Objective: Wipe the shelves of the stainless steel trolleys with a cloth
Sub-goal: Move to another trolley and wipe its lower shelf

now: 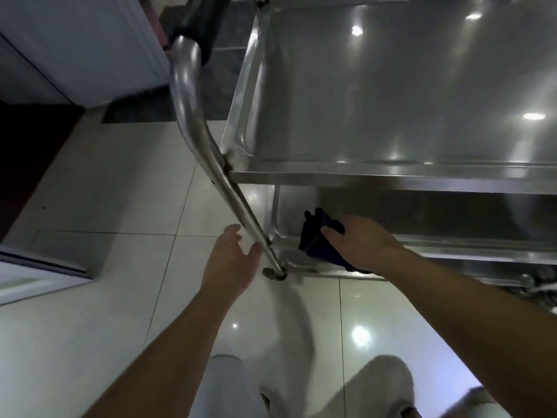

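On a glossy tiled floor (120, 182) stands the steel trolley (391, 86), and at its lower shelf's (452, 236) left corner the right hand (358, 239) grips a dark cloth (316, 239), wiping apparently underway, while the left hand (232, 260) hovers open beside the trolley's leg (238, 203); next, sweep rightward along that shelf.
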A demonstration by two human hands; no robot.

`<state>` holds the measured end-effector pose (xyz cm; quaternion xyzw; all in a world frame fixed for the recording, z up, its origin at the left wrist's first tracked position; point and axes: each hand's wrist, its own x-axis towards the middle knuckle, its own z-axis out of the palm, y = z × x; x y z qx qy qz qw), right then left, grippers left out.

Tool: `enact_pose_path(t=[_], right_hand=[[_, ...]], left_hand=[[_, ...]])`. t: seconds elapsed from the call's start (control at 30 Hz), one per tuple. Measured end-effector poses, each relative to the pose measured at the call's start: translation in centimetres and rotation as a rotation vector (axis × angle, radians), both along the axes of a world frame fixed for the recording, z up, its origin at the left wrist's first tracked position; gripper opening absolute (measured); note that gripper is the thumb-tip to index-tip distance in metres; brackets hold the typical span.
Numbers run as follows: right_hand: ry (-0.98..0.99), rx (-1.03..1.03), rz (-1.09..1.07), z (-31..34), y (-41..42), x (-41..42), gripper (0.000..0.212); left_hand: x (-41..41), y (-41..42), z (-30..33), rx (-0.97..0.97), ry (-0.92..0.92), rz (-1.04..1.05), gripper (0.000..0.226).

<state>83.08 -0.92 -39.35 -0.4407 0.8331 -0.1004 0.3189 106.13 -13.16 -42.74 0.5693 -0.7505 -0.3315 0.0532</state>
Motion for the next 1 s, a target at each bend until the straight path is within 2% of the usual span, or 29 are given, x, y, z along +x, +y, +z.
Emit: enact_pose_path(t=[0.07,0.13,0.23,0.33,0.43,0.5,0.6,0.7,0.9,1.0], right_hand=[[0.030,-0.088,0.004,-1.8,-0.9,-0.7,0.044],[0.075,-0.122,0.022,-3.3,-2.2,-1.2,0.046],[0.156,-0.226,0.047,-5.1,-4.5,-1.1,0.039],[0.281,-0.477,0.111,-6.9,-6.7,0.2,0.039],[0.412,-0.594,0.211,-9.4,-8.2,2.6,0.039],[0.414,-0.580,0.241,-11.6,-8.5,4.2,0.035],[0.297,-0.579,0.250,-14.7,-7.8,5.9,0.030],[0.235,-0.576,0.275,-16.4,-7.8,5.8,0.035],[0.309,-0.367,0.527,-17.4,-12.3,2.4,0.052],[0.373,-0.385,0.474,-17.7,-16.6,0.1,0.050]], left_hand=[[-0.7,-0.3,-1.5,-0.095,0.127,0.023,0.051],[-1.2,-0.4,-2.6,-0.171,0.280,0.042,0.033],[-1.7,-0.5,-3.7,-0.247,0.460,0.090,0.013],[-2.0,-0.6,-4.6,-0.294,0.573,0.084,0.013],[-2.0,-0.6,-5.6,-0.350,0.652,0.063,0.018],[-2.0,-0.9,-6.3,-0.381,0.688,0.058,0.014],[-2.2,-1.2,-7.0,-0.383,0.727,0.049,0.009],[-2.3,-1.3,-7.4,-0.401,0.756,0.038,0.011],[-2.5,-1.7,-8.0,-0.418,0.743,0.012,0.004],[-2.4,-1.8,-8.1,-0.447,0.740,-0.006,0.005]])
